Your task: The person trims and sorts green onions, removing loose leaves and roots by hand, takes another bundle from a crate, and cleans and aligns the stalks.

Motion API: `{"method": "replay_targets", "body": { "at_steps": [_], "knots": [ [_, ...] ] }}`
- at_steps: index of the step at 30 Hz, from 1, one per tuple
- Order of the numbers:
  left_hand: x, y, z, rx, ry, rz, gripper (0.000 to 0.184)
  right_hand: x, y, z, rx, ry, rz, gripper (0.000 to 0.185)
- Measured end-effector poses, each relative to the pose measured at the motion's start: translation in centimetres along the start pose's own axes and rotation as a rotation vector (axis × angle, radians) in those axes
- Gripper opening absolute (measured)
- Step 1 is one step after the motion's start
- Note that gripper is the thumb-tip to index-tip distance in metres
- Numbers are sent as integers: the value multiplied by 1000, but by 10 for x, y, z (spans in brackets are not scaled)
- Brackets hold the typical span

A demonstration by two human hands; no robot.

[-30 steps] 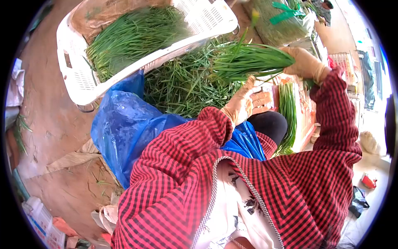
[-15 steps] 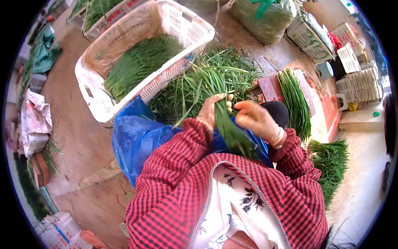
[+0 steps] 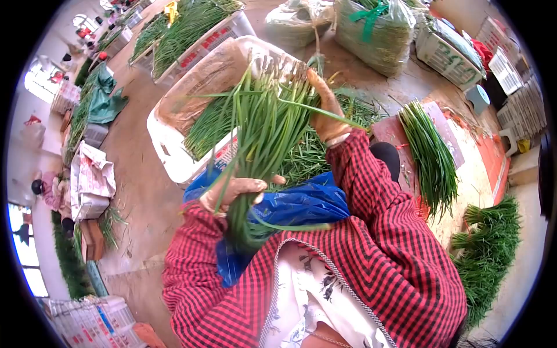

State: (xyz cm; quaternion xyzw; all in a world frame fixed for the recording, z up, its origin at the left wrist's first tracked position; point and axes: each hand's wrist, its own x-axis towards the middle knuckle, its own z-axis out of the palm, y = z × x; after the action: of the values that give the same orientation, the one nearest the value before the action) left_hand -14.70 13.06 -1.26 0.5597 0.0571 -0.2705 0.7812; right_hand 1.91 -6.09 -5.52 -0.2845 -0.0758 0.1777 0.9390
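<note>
A loose bunch of chives (image 3: 272, 116) is raised in front of me, its pale stem ends up and its leaf tips hanging toward my lap. Low around the leaves, my left hand (image 3: 235, 191) is closed, with its thumb across the front. My right hand (image 3: 326, 107) grips the upper right side by the stem ends; some of its fingers are hidden behind the stems. One long leaf sticks out across my right wrist. Beneath lie a blue plastic sheet (image 3: 301, 200) over my lap and a heap of loose chives (image 3: 307, 156).
A white plastic basket (image 3: 168, 142) with chives stands ahead on the left. To my right, a neat bundle (image 3: 429, 156) lies on a board (image 3: 386, 130), with more bundles (image 3: 490, 249) on the floor. Bagged greens (image 3: 374, 37) and crates (image 3: 447, 58) stand farther back.
The bunch has swung upright and risen, its stem ends now up and spread wider. My left hand has moved down and left to the leaves; my right hand has moved up to the stem ends.
</note>
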Motion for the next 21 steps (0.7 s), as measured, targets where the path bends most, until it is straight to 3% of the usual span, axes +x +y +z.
{"method": "replay_targets", "body": {
  "at_steps": [3, 5, 7, 9, 10, 13, 14, 16, 18, 19, 21],
  "knots": [
    [-32, 2, -12, -56, 65, -5, 63, 19, 3, -8, -127, -49, -28, 29],
    [-51, -6, -20, -72, 104, -18, 64, 23, 7, -18, -519, -155, 99, 18],
    [-65, -13, -16, -95, 130, -29, 64, 23, 16, -31, -531, -166, 123, 20],
    [-74, -22, -14, -113, 152, -49, 64, 30, 27, -49, -969, -244, -84, 26],
    [-75, -29, -16, -171, 115, -53, 64, 32, 27, -49, -1028, -261, -126, 28],
    [-82, -42, -12, -247, 92, -53, 66, 40, 22, -55, -972, -54, -242, 22],
    [-84, -46, -12, -278, 131, -32, 67, 47, 6, -65, -960, 10, -91, 19],
    [-90, -53, -8, -272, 225, 73, 64, 51, -18, -69, -921, 135, -256, 21],
    [-97, -56, -16, -291, 236, 75, 62, 59, -57, -90, -830, 321, -177, 22],
    [-101, -58, -23, -311, 240, 79, 61, 61, -74, -108, -798, 315, -167, 23],
    [-106, -59, -33, -349, 259, 41, 61, 66, -74, -138, -1132, 206, -71, 35]
  ]
}}
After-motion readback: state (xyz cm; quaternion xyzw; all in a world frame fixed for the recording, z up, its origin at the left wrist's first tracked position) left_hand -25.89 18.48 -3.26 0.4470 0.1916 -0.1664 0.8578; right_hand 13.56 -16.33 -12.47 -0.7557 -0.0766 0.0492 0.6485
